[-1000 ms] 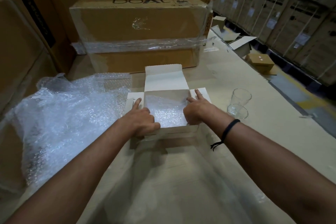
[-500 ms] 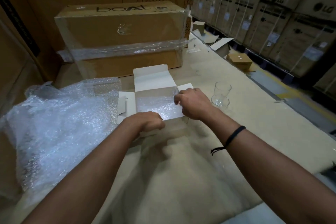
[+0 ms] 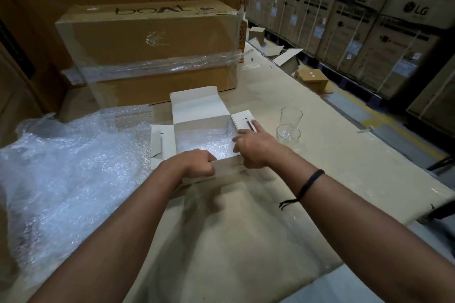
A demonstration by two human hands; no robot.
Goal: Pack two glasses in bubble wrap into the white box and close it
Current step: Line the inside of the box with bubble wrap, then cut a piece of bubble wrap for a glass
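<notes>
The white box (image 3: 227, 164) sits open at the middle of the table (image 3: 246, 229), with its lid flap raised at the far side and bubble wrap (image 3: 204, 140) lining its floor. The left hand (image 3: 194, 163) grips the near wall, fingers curled over the rim. The right hand (image 3: 253, 147) pinches the right wall, one finger straight on the side flap. Two bare glasses (image 3: 291, 118) stand just beside the box toward the table's right edge, and a loose heap (image 3: 61, 167) of wrap lies toward the left edge.
</notes>
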